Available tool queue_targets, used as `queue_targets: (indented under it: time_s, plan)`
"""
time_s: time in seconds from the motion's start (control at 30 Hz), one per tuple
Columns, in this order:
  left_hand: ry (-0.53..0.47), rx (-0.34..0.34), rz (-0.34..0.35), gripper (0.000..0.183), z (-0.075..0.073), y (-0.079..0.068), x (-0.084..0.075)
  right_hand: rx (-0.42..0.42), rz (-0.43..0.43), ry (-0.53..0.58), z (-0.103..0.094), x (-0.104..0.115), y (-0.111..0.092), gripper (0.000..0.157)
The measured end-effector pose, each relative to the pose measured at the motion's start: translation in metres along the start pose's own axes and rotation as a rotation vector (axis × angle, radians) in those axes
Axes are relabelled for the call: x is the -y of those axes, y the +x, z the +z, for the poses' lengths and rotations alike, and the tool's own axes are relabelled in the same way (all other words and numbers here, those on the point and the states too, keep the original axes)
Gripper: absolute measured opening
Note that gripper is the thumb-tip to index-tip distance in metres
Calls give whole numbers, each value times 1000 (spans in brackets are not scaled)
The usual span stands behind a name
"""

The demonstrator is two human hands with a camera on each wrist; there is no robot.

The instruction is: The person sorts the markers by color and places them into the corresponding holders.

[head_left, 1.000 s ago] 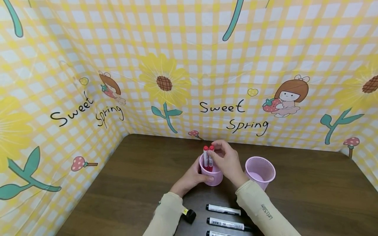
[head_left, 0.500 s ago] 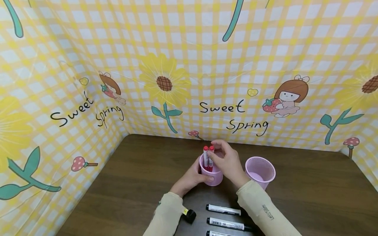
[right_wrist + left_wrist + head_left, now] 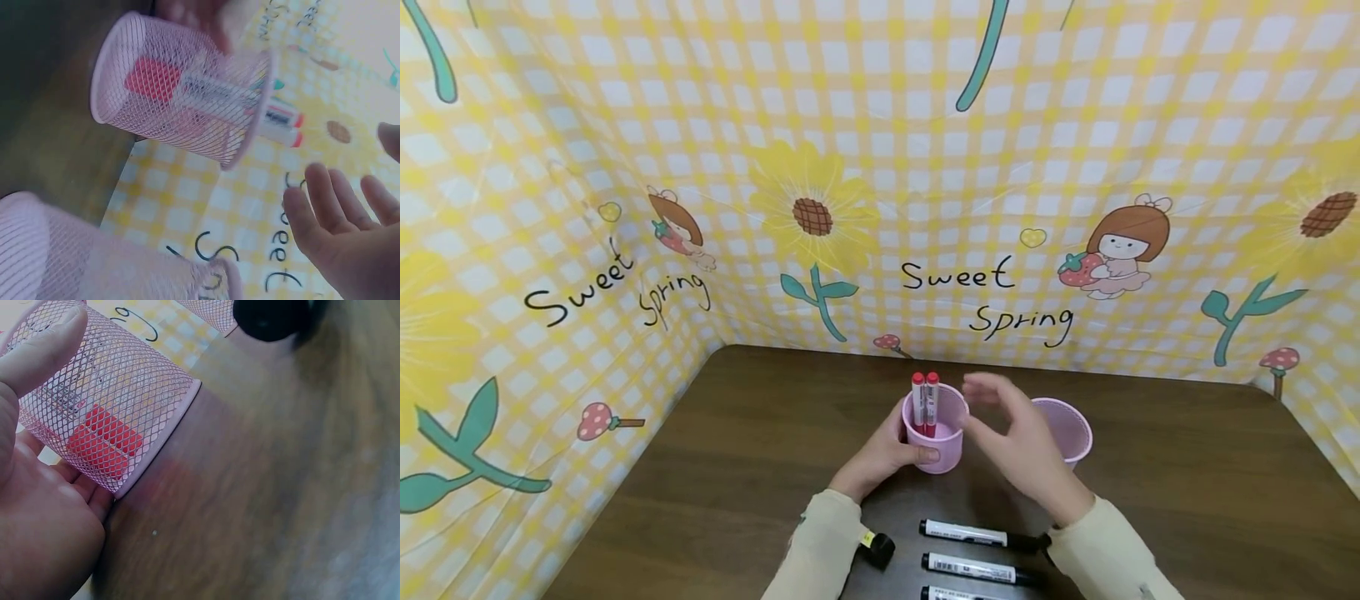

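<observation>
My left hand [image 3: 883,454] grips a pink mesh pen cup [image 3: 946,457] by its side, with the thumb across the front. Inside that cup two red-capped markers [image 3: 932,408] stand side by side against the left part of the wall, their upper ends above the rim. Through the mesh, their red lower ends [image 3: 106,440] show near the base. To the right of the cup is my right hand [image 3: 1026,446], fingers apart and relaxed, holding nothing. Behind this hand stands a second pink mesh cup [image 3: 1078,433], partly hidden by it.
Several black markers [image 3: 966,533] lie in a row at the near side of the brown table [image 3: 715,492]. Beside my left sleeve is a black cylindrical thing [image 3: 880,550] with a yellow label. A checked yellow cloth [image 3: 820,67] hangs behind and to the left.
My right hand has let go of the right-hand red marker and moved right, away from the cup. My left hand keeps its hold. The head view has shifted slightly.
</observation>
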State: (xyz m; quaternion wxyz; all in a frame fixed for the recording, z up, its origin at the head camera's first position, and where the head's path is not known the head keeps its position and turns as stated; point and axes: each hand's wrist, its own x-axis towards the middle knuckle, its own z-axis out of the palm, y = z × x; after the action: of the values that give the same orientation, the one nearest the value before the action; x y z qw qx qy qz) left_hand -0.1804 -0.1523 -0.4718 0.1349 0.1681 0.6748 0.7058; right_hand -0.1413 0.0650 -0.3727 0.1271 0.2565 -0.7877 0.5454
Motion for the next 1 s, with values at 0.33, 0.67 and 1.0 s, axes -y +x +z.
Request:
queue_targets:
  time_s: [0.33, 0.67, 1.0]
  plan:
    - [-6, 23, 2, 91, 5, -8, -22, 214, -281, -118, -33, -22, -85, 30]
    - [-12, 14, 18, 91, 1, -1, -4, 494, -287, -337, -52, -50, -146, 29]
    - [-9, 7, 0, 92, -2, 3, 5, 512, -304, -391, -52, -51, -155, 23]
